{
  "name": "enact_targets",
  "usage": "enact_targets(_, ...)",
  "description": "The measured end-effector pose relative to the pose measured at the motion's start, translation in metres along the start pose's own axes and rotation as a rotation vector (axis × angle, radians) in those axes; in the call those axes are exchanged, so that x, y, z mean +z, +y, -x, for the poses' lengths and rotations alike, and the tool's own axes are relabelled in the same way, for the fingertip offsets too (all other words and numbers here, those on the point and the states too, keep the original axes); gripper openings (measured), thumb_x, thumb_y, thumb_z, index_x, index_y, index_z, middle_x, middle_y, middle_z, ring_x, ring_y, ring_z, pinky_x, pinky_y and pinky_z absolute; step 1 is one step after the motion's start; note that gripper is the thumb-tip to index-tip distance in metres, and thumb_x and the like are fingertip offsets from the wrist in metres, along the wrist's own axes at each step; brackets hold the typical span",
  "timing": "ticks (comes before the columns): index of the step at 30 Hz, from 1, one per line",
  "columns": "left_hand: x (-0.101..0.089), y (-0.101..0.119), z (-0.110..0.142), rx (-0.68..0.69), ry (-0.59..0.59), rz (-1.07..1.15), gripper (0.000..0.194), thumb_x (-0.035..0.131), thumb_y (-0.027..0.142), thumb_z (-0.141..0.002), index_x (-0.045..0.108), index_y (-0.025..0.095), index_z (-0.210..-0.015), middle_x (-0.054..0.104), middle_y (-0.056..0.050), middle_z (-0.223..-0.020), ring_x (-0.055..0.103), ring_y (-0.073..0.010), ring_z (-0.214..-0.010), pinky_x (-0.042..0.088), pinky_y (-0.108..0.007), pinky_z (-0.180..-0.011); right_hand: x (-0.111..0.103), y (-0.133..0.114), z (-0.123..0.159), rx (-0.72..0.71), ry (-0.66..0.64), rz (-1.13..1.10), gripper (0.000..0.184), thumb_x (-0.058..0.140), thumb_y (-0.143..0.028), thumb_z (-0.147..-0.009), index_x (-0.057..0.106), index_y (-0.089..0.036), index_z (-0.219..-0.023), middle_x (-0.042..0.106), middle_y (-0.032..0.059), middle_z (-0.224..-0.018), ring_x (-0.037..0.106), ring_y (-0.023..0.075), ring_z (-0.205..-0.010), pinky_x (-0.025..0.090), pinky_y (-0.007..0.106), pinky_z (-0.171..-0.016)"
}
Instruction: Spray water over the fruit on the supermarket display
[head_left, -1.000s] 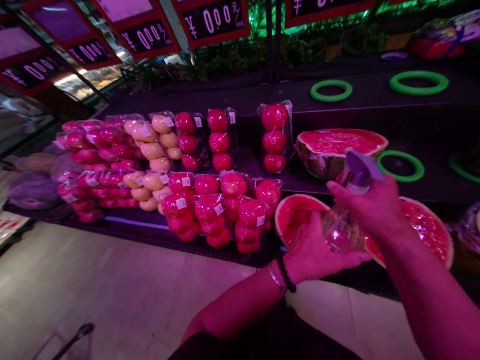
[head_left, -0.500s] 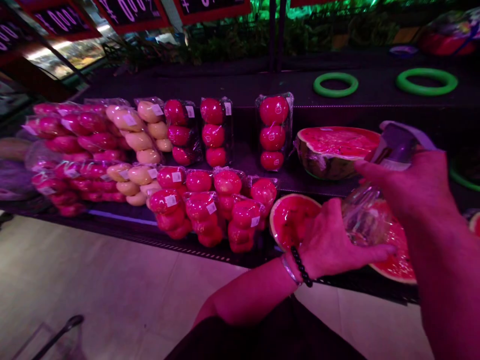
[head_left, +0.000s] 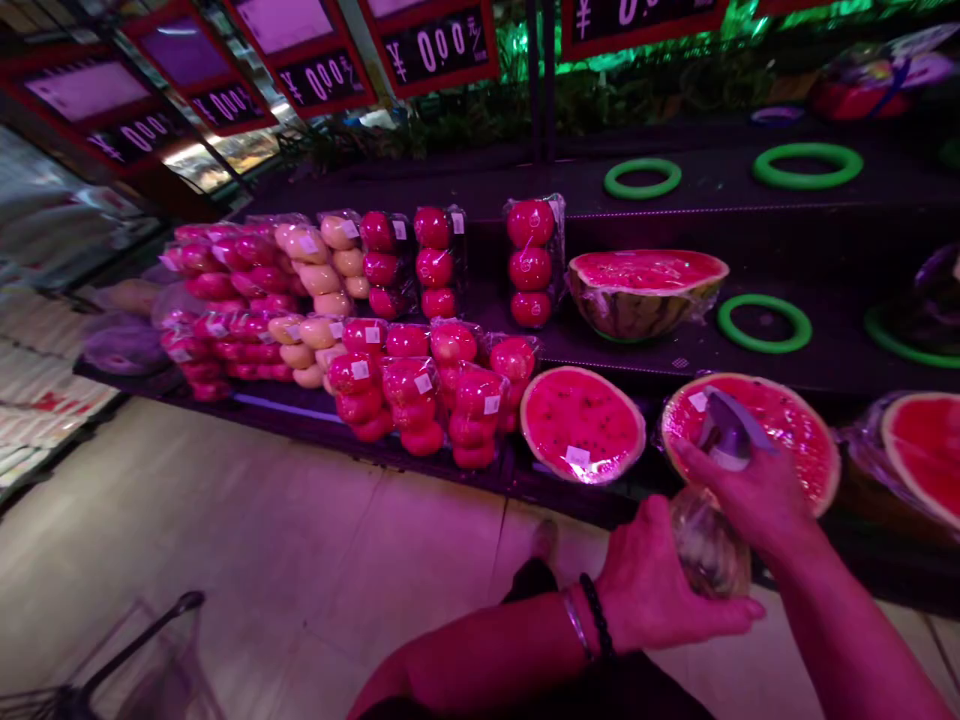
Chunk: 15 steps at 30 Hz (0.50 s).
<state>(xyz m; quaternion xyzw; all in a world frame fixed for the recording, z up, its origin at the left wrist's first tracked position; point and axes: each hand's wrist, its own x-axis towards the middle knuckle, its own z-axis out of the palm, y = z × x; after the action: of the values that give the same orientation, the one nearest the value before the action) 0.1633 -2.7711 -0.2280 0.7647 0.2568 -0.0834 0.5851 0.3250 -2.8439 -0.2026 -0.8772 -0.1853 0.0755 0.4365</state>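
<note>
I hold a clear spray bottle with a grey trigger head in both hands, low in front of a dark fruit display. My left hand cups the bottle's underside; a beaded bracelet and a metal bangle circle that wrist. My right hand grips the trigger head from above. Just beyond the bottle lies a wrapped watermelon half, cut face up. A second wrapped half rests to its left.
Wrapped packs of red fruit and pale fruit fill the display's left. A third melon half sits on the upper tier among green rings. Price signs hang above. A cart handle shows at lower left on the tiled floor.
My hands and the bottle have dropped lower and come back from the display. The view has shifted, so both front melon halves now show whole.
</note>
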Motion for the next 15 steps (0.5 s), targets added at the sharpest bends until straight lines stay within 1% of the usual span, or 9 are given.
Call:
enact_targets(2,0.018,-0.006,0.012,-0.054,-0.031,-0.02,0.105,0.099,0.072,-0.051,0.057,0.02,-0.132,0.076,-0.02,-0.131,0.075,-0.057,-0.121,0.064,-0.083,-0.104,-0.005,0.02,0.018,0.069,-0.027,-0.03,0.044,0.084,-0.055,-0.08,0.081,-0.021,-0.108,0.076,0.0011,-0.073,0.07,0.0251,-0.065,0.055,0.037,-0.064)
enact_targets(5,0.044,-0.012,0.025,-0.12,-0.064,-0.04,0.107,0.101,0.069,-0.047,0.058,0.02,-0.132,0.077,-0.021,-0.13,0.075,-0.0592,-0.121,0.064,-0.083,-0.105,-0.013,0.049,0.037,0.149,-0.093,-0.08,0.042,0.084,-0.059,-0.079,0.081,-0.022,-0.099,0.075,0.0017,-0.067,0.071,0.0268,-0.062,0.055,0.038,-0.061)
enact_targets(8,0.068,-0.016,0.035,-0.137,-0.086,-0.038,0.108,0.102,0.068,-0.045,0.059,0.02,-0.131,0.078,-0.021,-0.13,0.075,-0.059,-0.121,0.064,-0.084,-0.104,-0.024,0.073,0.052,0.21,-0.125,-0.128,0.041,0.086,-0.06,-0.076,0.08,-0.023,-0.093,0.075,0.0024,-0.063,0.073,0.0286,-0.06,0.055,0.039,-0.06)
enact_targets(12,0.098,-0.019,0.044,-0.118,-0.114,-0.048,0.112,0.102,0.071,-0.044,0.059,0.019,-0.134,0.076,-0.023,-0.135,0.073,-0.0589,-0.124,0.06,-0.084,-0.11,-0.041,0.097,0.073,0.265,-0.071,-0.21,0.036,0.089,-0.056,-0.071,0.076,-0.024,-0.084,0.073,0.0022,-0.062,0.07,0.0264,-0.055,0.054,0.036,-0.055)
enact_targets(15,0.118,-0.021,0.049,-0.107,-0.11,-0.061,0.114,0.103,0.071,-0.043,0.06,0.019,-0.135,0.076,-0.023,-0.135,0.073,-0.059,-0.124,0.06,-0.084,-0.11,-0.053,0.111,0.088,0.291,-0.033,-0.269,0.037,0.089,-0.053,-0.071,0.076,-0.023,-0.087,0.075,0.0025,-0.068,0.072,0.0248,-0.058,0.057,0.034,-0.057)
